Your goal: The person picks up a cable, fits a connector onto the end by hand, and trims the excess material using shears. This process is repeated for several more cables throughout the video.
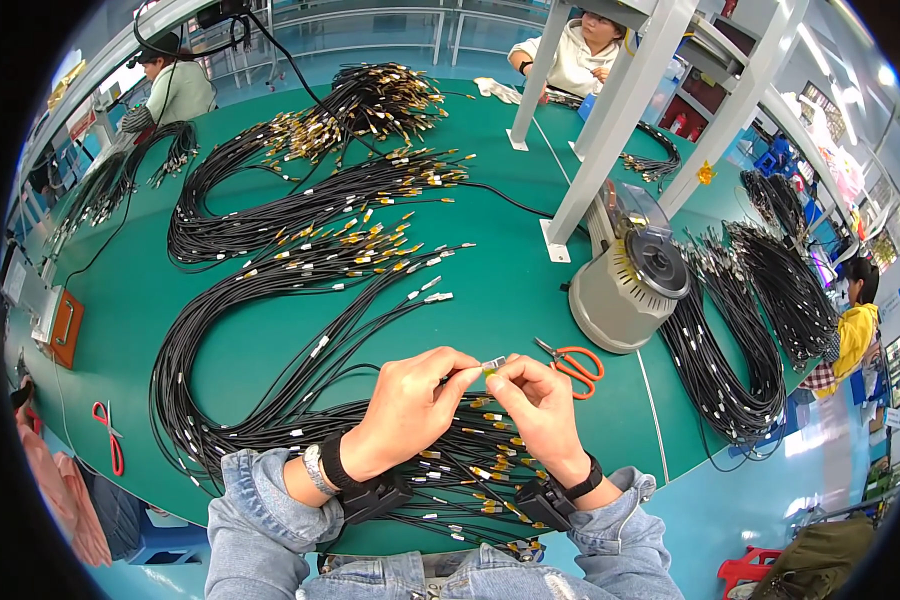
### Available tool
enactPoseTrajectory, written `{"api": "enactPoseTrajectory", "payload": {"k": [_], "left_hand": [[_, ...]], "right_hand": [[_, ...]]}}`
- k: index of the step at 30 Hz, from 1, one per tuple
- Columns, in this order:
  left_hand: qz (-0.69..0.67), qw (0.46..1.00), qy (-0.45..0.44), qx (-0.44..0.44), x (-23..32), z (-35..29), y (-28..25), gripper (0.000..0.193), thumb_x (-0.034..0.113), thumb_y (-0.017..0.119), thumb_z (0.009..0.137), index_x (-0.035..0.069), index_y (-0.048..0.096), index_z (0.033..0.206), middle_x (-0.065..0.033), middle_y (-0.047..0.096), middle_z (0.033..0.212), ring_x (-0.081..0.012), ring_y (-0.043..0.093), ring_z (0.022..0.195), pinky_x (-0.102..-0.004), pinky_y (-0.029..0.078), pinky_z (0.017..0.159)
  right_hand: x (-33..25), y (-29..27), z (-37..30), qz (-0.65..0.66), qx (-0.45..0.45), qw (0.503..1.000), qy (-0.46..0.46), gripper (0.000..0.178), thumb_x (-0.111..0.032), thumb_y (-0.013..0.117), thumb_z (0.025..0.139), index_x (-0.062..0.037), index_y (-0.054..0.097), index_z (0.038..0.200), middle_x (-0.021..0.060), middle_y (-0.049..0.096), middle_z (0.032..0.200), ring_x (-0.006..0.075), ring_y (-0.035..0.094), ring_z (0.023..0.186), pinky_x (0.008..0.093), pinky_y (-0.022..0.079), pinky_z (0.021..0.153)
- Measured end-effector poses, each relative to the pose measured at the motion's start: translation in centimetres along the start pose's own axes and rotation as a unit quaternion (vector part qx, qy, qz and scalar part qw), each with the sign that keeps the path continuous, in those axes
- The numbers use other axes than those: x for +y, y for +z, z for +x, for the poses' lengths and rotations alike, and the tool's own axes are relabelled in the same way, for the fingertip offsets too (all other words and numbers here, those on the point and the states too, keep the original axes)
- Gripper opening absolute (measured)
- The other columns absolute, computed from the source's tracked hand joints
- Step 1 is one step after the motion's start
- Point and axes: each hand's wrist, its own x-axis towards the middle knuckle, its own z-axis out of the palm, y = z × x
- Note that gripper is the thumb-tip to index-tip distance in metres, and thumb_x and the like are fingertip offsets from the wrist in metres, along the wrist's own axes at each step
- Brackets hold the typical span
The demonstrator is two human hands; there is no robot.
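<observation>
My left hand [410, 402] is closed in a pinch near the middle of the table, gripping a black cable close to its end. Between the fingertips of both hands shows a small silvery-white cable end piece [493, 365] with a bit of yellow-green on it. My right hand [540, 408] pinches this piece from the other side; its exact shape is partly hidden by the fingers. Beneath both hands lies a bundle of black cables [300, 436] with white labels and yellow-tipped ends. Just right of my right hand rest orange-handled scissors [576, 372].
More black cable bundles [210, 310] curve across the green table [270, 300]. A grey round tape dispenser [625, 290] stands beside white metal posts [610, 130]. Red-handled scissors [108, 438] lie at far left. Further cables [735, 370] hang over the right edge. Other people sit around the table.
</observation>
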Motion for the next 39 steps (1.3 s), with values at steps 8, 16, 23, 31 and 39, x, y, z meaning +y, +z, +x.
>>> {"api": "enactPoseTrajectory", "payload": {"k": [8, 16, 23, 31, 39], "left_hand": [[0.004, 1.000, -0.002, -0.009, 0.2, 0.0, -0.1, 0.005, 0.003, 0.063, 0.082, 0.000, 0.064, 0.086, -0.0085, 0.061, 0.068, -0.0126, 0.051, 0.050, -0.0249, 0.037, 0.044], [0.003, 1.000, 0.006, -0.012, 0.1, -0.1, 0.1, 0.006, 0.003, 0.063, 0.082, 0.000, 0.064, 0.087, -0.0084, 0.061, 0.069, -0.0127, 0.051, 0.050, -0.0251, 0.037, 0.044], [0.003, 1.000, 0.010, -0.017, 0.3, -0.1, 0.0, 0.006, 0.003, 0.063, 0.081, 0.000, 0.064, 0.086, -0.0085, 0.061, 0.070, -0.0132, 0.052, 0.050, -0.0250, 0.037, 0.043], [0.052, 0.995, 0.086, -0.019, 0.0, 0.0, 0.1, 0.016, 0.000, 0.064, 0.077, 0.004, 0.063, 0.093, -0.0067, 0.059, 0.068, -0.0165, 0.053, 0.049, -0.0266, 0.039, 0.042], [0.243, 0.939, 0.242, -0.038, -0.8, -0.3, -0.3, 0.042, -0.002, 0.068, 0.071, 0.010, 0.059, 0.110, -0.0021, 0.056, 0.065, -0.0161, 0.052, 0.048, -0.0268, 0.041, 0.042]], "right_hand": [[0.0, -0.1, 0.0, -0.012, 0.007, 1.000, 0.009, 0.009, -0.007, 0.059, 0.086, 0.0001, 0.059, 0.080, -0.0016, 0.053, 0.078, 0.0037, 0.046, 0.068, 0.0193, 0.036, 0.059], [0.0, 0.1, 0.0, -0.002, 0.022, 1.000, 0.019, 0.010, -0.007, 0.061, 0.085, -0.0005, 0.059, 0.077, -0.0033, 0.054, 0.072, 0.0040, 0.045, 0.068, 0.0203, 0.037, 0.061], [-0.2, 0.1, 0.0, -0.008, 0.028, 0.999, 0.024, 0.012, -0.007, 0.060, 0.085, -0.0008, 0.057, 0.075, -0.0043, 0.052, 0.071, 0.0035, 0.044, 0.068, 0.0201, 0.036, 0.061], [-0.3, -0.4, 0.2, 0.024, 0.013, 0.999, 0.034, 0.011, -0.006, 0.059, 0.086, -0.0008, 0.056, 0.077, -0.0044, 0.051, 0.073, 0.0034, 0.045, 0.069, 0.0200, 0.036, 0.062], [0.1, -0.5, 0.2, 0.052, 0.008, 0.998, 0.021, 0.009, -0.005, 0.060, 0.085, -0.0006, 0.056, 0.079, -0.0034, 0.052, 0.077, 0.0041, 0.047, 0.071, 0.0195, 0.038, 0.064]]}}
